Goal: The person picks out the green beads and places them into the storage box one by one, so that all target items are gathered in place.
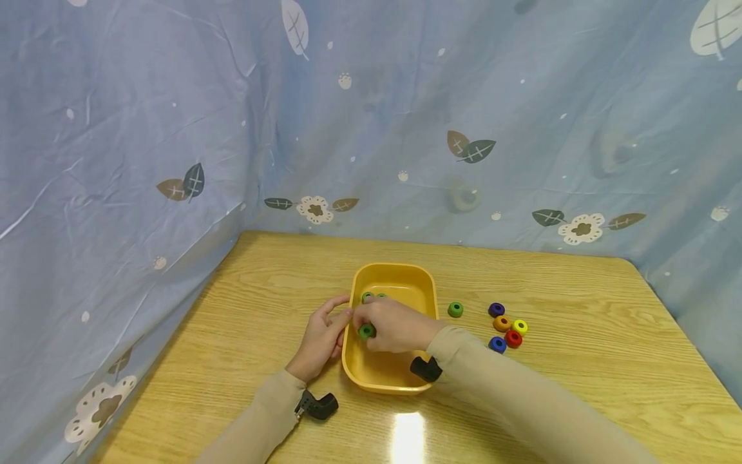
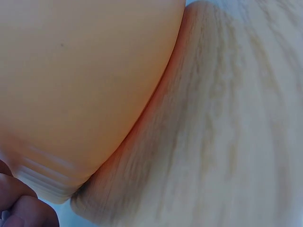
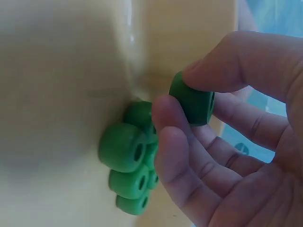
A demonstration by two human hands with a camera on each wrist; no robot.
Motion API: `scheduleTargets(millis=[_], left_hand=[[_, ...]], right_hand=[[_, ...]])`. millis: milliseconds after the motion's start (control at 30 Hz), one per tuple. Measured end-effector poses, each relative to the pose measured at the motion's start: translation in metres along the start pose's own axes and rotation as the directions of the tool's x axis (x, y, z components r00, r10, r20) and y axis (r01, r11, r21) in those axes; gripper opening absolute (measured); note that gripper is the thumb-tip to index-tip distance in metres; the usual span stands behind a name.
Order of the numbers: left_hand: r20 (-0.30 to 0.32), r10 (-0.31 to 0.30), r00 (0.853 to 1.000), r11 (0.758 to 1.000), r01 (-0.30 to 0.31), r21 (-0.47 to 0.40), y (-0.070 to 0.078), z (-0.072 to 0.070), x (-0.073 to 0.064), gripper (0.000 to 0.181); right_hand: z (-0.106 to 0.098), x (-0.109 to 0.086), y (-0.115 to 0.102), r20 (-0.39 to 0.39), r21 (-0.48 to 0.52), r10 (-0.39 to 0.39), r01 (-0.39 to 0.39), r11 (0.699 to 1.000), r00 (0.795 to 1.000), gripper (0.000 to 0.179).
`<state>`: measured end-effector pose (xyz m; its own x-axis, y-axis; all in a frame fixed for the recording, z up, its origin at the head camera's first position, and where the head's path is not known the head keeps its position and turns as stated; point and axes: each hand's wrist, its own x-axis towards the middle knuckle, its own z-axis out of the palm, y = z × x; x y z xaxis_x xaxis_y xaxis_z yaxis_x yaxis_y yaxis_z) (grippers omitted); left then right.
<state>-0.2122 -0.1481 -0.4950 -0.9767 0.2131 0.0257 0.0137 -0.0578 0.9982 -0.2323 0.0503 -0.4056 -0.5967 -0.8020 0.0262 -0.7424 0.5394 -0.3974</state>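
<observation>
A yellow plastic box [image 1: 390, 390] stands on the table. My left hand [image 1: 319, 341] holds its left side, thumb and index finger at the rim; in the left wrist view, curled fingers [image 2: 28, 208] show beside the box wall [image 2: 85, 85]. Over the inside of the box, my right hand [image 1: 397, 325] pinches a green bead [image 3: 191, 99] between thumb and fingers. Several more green beads [image 3: 123, 147] lie clustered inside the box, beyond the fingertips in the right wrist view. From the head view, the right hand hides part of this cluster.
One green bead [image 1: 455, 309] lies just right of the box. Farther right sit a purple bead [image 1: 496, 309], an orange bead [image 1: 502, 323], a yellow bead [image 1: 520, 327], a red bead [image 1: 513, 339] and a blue bead [image 1: 497, 345]. A patterned blue curtain [image 1: 400, 116] hangs behind the wooden table [image 1: 608, 361].
</observation>
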Motion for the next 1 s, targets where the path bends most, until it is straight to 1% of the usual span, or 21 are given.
scheduleTargets(millis=[433, 633, 867, 1000], left_hand=[[0.006, 0.008, 1.000, 1.000, -0.008, -0.010, 0.001, 0.002, 0.001, 0.046], [0.000, -0.008, 1.000, 1.000, 0.008, 0.007, 0.001, 0.001, 0.000, 0.047], [-0.006, 0.003, 1.000, 1.000, -0.003, 0.016, 0.000, 0.001, 0.001, 0.047], [-0.010, -0.005, 1.000, 1.000, 0.005, 0.017, 0.000, 0.000, 0.001, 0.046]], right_hand=[[0.016, 0.007, 0.005, 0.026, -0.002, 0.083, -0.083, 0.997, 0.996, 0.016], [0.019, 0.008, 0.005, 0.015, -0.010, 0.085, -0.085, 0.996, 0.996, 0.015], [0.020, 0.009, 0.006, 0.004, 0.005, 0.077, -0.077, 0.997, 0.997, 0.014], [0.020, 0.009, 0.007, -0.001, 0.015, 0.063, -0.063, 0.998, 0.998, 0.014]])
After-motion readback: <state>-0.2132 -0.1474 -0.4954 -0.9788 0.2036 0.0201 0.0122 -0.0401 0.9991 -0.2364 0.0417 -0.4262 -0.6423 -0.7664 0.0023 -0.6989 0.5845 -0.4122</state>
